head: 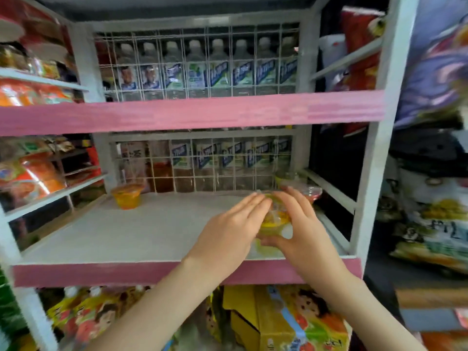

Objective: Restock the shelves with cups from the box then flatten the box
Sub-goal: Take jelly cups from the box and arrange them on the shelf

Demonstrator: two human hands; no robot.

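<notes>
A stack of yellow jelly cups sits between my two hands over the right part of the white shelf. My left hand lies against the stack's left side with straight fingers. My right hand curls round its right side, thumb underneath. An orange cup stands alone at the shelf's back left. A red cup sits at the back right corner. The yellow printed cardboard box stands open below the shelf.
A wire grille with bottles behind it closes the shelf's back. Pink strips edge the shelves. Snack packets fill the left racks, and bags lie to the right. Printed packets sit below left.
</notes>
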